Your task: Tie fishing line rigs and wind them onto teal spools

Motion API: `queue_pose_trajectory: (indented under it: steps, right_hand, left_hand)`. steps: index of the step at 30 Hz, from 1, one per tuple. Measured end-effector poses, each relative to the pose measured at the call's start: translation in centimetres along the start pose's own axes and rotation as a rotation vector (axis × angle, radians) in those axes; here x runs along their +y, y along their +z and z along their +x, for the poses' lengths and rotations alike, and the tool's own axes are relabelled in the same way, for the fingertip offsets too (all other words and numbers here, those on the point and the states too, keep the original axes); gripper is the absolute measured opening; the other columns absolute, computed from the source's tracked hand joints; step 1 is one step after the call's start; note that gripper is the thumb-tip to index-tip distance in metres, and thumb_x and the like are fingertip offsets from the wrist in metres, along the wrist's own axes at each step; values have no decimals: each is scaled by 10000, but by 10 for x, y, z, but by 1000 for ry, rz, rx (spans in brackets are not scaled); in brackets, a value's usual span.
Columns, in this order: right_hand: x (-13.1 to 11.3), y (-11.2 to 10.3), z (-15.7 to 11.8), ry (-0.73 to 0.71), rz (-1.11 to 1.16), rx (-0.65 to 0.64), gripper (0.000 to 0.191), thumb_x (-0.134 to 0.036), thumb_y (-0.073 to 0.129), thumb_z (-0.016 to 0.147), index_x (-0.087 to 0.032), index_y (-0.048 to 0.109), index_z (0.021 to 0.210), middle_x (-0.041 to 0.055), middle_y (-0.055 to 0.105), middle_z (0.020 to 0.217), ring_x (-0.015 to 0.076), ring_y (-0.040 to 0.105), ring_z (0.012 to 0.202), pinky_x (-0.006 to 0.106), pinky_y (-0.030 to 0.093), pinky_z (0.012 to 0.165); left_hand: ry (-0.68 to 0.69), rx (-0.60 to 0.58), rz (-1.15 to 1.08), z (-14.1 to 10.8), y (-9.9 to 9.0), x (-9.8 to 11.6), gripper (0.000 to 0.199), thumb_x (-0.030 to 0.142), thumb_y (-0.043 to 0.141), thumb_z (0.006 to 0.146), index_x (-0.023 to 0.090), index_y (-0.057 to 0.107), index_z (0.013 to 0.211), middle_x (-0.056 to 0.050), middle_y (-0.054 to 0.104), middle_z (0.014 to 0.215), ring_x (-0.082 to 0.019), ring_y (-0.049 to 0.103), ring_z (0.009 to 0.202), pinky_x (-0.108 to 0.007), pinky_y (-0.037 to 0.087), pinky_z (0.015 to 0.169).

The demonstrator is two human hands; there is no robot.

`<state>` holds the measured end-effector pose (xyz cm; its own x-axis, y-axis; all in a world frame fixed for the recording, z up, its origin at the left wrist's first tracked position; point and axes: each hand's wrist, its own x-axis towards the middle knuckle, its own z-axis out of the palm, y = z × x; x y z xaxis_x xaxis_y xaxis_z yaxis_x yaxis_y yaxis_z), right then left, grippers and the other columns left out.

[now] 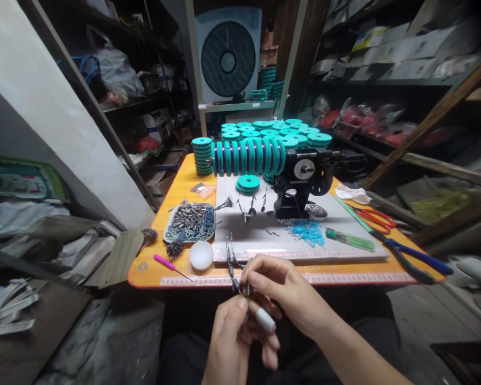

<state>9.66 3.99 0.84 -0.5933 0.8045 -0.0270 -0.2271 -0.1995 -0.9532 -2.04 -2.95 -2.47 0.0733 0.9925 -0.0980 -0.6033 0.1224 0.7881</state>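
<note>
In the head view my left hand [234,329] and my right hand [291,291] meet at the table's front edge, both closed. Thumbs and fingers pinch a fishing line rig [230,267], a thin line strung with small dark parts. Exactly which part sits between the fingertips is partly hidden. One finger of my left hand wears a white cover [265,320]. Beyond the hands, a black winding machine [300,179] carries a row of teal line spools [248,156]. Similar small dark parts hang on lines [252,206] below the spools.
A tray [166,235] of grey sinkers and blue pieces stands left, near a white bowl [201,255] and a pink screwdriver [172,267]. Blue pieces [307,232], a green-handled tool [350,240], red scissors [374,218] and blue-handled pliers [414,256] lie right. Teal spools [264,131] fill the back.
</note>
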Motion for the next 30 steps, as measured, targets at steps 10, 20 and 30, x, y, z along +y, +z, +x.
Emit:
queue_pose_trajectory:
  steps: [10, 20, 30]
  right_hand:
    - [-49, -21, -18, -224, -1051, -2, 180, -290, 555, 902, -204, 669, 792, -4, 609, 666, 118, 505, 592, 240, 360, 545]
    - [-97, -52, 61, 29, 0, -76, 312, -323, 485, 913, -121, 570, 1134, 26, 667, 582, 48, 392, 272, 134, 227, 267]
    - [-82, -33, 96, 143, 247, -111, 352, -384, 452, 943, -180, 423, 658, -38, 554, 471, 23, 373, 256, 83, 248, 236]
  left_hand:
    - [226, -25, 3, 75, 44, 55, 169, 284, 494, 928, 162, 608, 907, -36, 657, 788, -142, 607, 752, -246, 459, 708]
    - [97, -115, 96, 96, 35, 67, 261, 343, 625, 845, 121, 577, 717, 12, 570, 473, -57, 434, 358, -160, 325, 390]
    - [50, -25, 88, 75, 31, 57, 319, 432, 640, 802, 125, 588, 731, -21, 655, 507, -121, 580, 372, -193, 451, 397]
